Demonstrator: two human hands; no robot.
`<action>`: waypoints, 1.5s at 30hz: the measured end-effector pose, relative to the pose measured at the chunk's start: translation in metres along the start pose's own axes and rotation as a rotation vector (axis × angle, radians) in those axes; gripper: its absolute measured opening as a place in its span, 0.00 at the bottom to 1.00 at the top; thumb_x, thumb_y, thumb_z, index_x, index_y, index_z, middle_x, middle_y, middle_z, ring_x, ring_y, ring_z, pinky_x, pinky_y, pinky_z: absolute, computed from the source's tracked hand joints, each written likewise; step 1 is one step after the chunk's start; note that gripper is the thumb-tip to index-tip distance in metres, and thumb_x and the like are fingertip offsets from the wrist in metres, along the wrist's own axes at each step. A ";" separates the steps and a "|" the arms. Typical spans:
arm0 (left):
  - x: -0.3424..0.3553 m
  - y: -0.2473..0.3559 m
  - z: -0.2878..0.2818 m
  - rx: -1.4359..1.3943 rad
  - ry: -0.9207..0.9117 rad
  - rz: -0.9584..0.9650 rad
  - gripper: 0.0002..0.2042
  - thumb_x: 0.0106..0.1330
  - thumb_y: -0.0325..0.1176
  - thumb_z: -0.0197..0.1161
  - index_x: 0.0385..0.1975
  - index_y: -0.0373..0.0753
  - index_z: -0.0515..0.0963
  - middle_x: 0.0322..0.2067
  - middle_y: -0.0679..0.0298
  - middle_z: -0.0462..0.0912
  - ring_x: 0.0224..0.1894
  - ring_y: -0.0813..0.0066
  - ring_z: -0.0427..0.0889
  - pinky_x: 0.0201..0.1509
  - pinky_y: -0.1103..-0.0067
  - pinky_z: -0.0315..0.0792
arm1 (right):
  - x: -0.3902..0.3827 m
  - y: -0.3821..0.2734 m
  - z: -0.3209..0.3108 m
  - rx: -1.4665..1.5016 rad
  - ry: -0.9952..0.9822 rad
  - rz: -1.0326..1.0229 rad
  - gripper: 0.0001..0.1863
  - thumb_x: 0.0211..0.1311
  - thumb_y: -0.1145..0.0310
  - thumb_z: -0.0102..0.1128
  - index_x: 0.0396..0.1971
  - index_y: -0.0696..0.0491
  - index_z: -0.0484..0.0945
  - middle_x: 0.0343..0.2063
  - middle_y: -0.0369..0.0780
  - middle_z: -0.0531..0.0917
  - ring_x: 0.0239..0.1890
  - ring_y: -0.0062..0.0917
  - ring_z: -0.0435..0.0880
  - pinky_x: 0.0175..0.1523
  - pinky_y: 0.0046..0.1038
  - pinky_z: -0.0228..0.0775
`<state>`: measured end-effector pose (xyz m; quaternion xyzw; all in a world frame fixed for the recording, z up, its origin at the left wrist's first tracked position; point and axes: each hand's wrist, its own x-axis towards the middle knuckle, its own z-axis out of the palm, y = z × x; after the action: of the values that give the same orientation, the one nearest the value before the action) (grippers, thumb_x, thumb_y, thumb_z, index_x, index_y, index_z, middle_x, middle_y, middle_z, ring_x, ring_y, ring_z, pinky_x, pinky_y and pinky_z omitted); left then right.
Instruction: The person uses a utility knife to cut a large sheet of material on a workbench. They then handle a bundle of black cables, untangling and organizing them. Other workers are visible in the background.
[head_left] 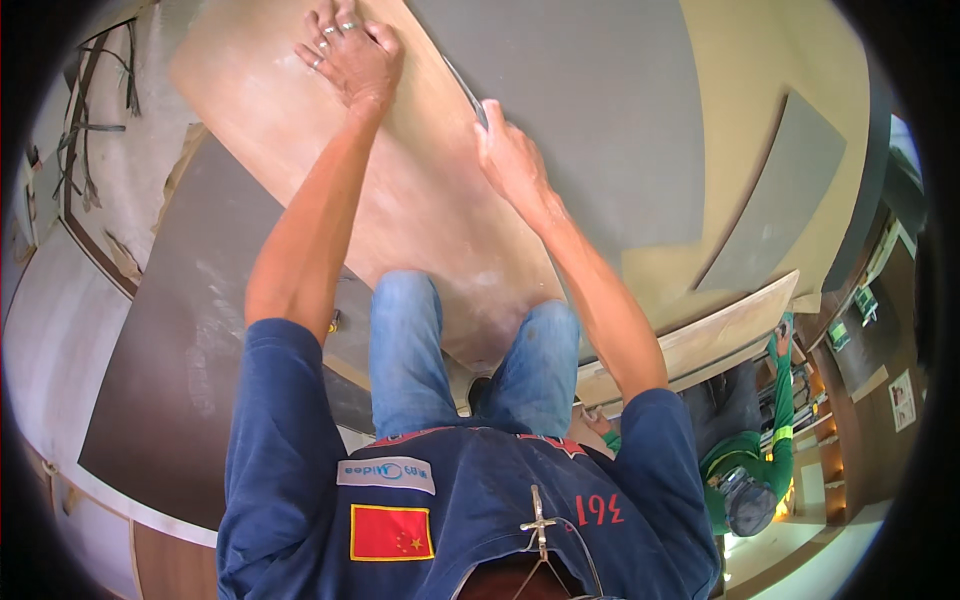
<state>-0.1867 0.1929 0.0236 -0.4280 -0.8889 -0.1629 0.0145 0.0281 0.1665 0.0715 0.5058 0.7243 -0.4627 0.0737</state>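
head view: left hand (352, 52) lies flat, fingers spread, on the far end of the plywood sheet (400, 190), gripping nothing. right hand (510, 155) is clenched around a thin blade (466, 92) at the sheet's right edge, beside a grey panel (590, 120). the sheet rests under both knees, over a dark board (190, 330). a person in green (750, 470) works lower right.

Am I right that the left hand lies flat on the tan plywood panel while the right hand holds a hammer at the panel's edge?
Not quite. The head view shows the right hand holding a thin blade-like tool, not a hammer, at the tan plywood panel edge. The left hand does lie flat on it.
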 end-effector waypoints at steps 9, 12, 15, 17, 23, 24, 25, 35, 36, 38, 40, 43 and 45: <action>0.001 -0.011 0.010 -0.008 -0.027 0.007 0.23 0.70 0.35 0.46 0.64 0.33 0.65 0.68 0.51 0.60 0.73 0.54 0.51 0.76 0.55 0.37 | -0.115 0.078 0.027 -0.038 0.008 0.095 0.16 0.70 0.66 0.49 0.55 0.53 0.63 0.36 0.55 0.82 0.36 0.56 0.80 0.38 0.50 0.72; 0.000 -0.008 0.009 -0.012 -0.024 0.014 0.23 0.71 0.36 0.45 0.64 0.34 0.65 0.69 0.51 0.60 0.73 0.54 0.51 0.76 0.55 0.38 | -0.151 0.104 0.034 -0.034 0.004 0.121 0.17 0.70 0.66 0.50 0.55 0.53 0.64 0.38 0.54 0.82 0.38 0.55 0.81 0.40 0.49 0.74; 0.000 -0.021 0.020 0.031 0.017 0.039 0.23 0.71 0.37 0.44 0.63 0.34 0.66 0.69 0.51 0.60 0.73 0.53 0.52 0.75 0.55 0.38 | -0.186 0.128 0.044 -0.021 0.023 0.127 0.17 0.69 0.66 0.51 0.55 0.51 0.66 0.35 0.53 0.82 0.35 0.53 0.81 0.38 0.49 0.74; 0.001 -0.018 0.019 0.030 -0.014 0.025 0.23 0.71 0.38 0.43 0.63 0.34 0.66 0.69 0.50 0.60 0.73 0.53 0.53 0.75 0.55 0.38 | -0.204 0.141 0.048 -0.008 0.035 0.129 0.17 0.69 0.65 0.52 0.55 0.50 0.67 0.34 0.53 0.81 0.34 0.53 0.81 0.38 0.48 0.74; 0.000 -0.024 0.012 0.062 -0.015 0.019 0.24 0.71 0.39 0.43 0.64 0.35 0.65 0.68 0.51 0.62 0.72 0.53 0.55 0.75 0.56 0.41 | -0.277 0.188 0.056 -0.009 -0.029 0.192 0.17 0.69 0.65 0.51 0.55 0.51 0.67 0.36 0.54 0.82 0.36 0.54 0.81 0.38 0.49 0.73; -0.002 -0.026 0.010 0.064 -0.019 0.026 0.24 0.71 0.39 0.43 0.64 0.35 0.65 0.68 0.51 0.62 0.72 0.53 0.55 0.75 0.56 0.42 | -0.287 0.192 0.057 -0.004 -0.043 0.205 0.16 0.69 0.65 0.51 0.55 0.51 0.67 0.36 0.54 0.82 0.36 0.54 0.81 0.38 0.49 0.73; 0.001 -0.023 0.006 0.062 -0.013 0.039 0.24 0.71 0.39 0.43 0.64 0.35 0.65 0.67 0.51 0.63 0.72 0.54 0.56 0.75 0.57 0.42 | -0.292 0.195 0.057 0.002 -0.047 0.213 0.16 0.69 0.65 0.51 0.54 0.51 0.67 0.36 0.54 0.82 0.36 0.54 0.81 0.38 0.49 0.73; 0.004 -0.020 0.001 0.105 0.000 0.034 0.23 0.72 0.39 0.42 0.63 0.36 0.66 0.67 0.52 0.63 0.72 0.55 0.56 0.75 0.58 0.41 | -0.345 0.213 0.051 0.036 -0.087 0.291 0.17 0.69 0.65 0.52 0.55 0.52 0.68 0.44 0.53 0.82 0.42 0.53 0.81 0.44 0.46 0.74; 0.005 -0.020 -0.001 0.111 -0.005 0.030 0.23 0.72 0.39 0.42 0.64 0.36 0.66 0.67 0.52 0.63 0.72 0.55 0.56 0.76 0.58 0.41 | -0.344 0.207 0.048 0.062 -0.046 0.276 0.17 0.69 0.65 0.52 0.55 0.52 0.68 0.45 0.53 0.81 0.43 0.53 0.81 0.44 0.45 0.74; 0.005 -0.021 -0.004 0.065 -0.030 0.001 0.25 0.73 0.39 0.40 0.66 0.35 0.63 0.69 0.53 0.60 0.73 0.55 0.52 0.76 0.59 0.38 | -0.328 0.188 0.036 0.106 -0.006 0.257 0.18 0.70 0.64 0.51 0.56 0.52 0.68 0.47 0.53 0.80 0.45 0.52 0.80 0.46 0.45 0.74; 0.001 -0.006 -0.003 0.000 -0.097 -0.047 0.26 0.75 0.39 0.36 0.68 0.33 0.59 0.72 0.53 0.53 0.75 0.55 0.46 0.78 0.62 0.34 | -0.287 0.159 0.029 0.135 0.025 0.274 0.18 0.70 0.64 0.51 0.57 0.52 0.68 0.49 0.52 0.80 0.46 0.52 0.80 0.48 0.44 0.74; 0.003 -0.032 0.019 -0.007 0.109 0.096 0.22 0.65 0.38 0.48 0.59 0.41 0.70 0.64 0.57 0.66 0.72 0.56 0.53 0.73 0.50 0.39 | -0.194 0.103 0.018 0.209 0.075 0.198 0.19 0.71 0.62 0.49 0.58 0.52 0.67 0.48 0.52 0.80 0.46 0.51 0.80 0.49 0.46 0.73; 0.001 -0.017 0.010 -0.029 0.056 0.050 0.22 0.64 0.36 0.49 0.59 0.43 0.68 0.64 0.57 0.64 0.72 0.56 0.53 0.73 0.49 0.38 | -0.130 0.062 0.007 0.233 0.097 0.145 0.19 0.71 0.62 0.48 0.58 0.53 0.67 0.47 0.53 0.80 0.45 0.52 0.80 0.48 0.46 0.73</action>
<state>-0.1992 0.1863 0.0094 -0.4455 -0.8747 -0.1874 0.0369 0.1375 0.0791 0.1048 0.5837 0.6299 -0.5122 0.0127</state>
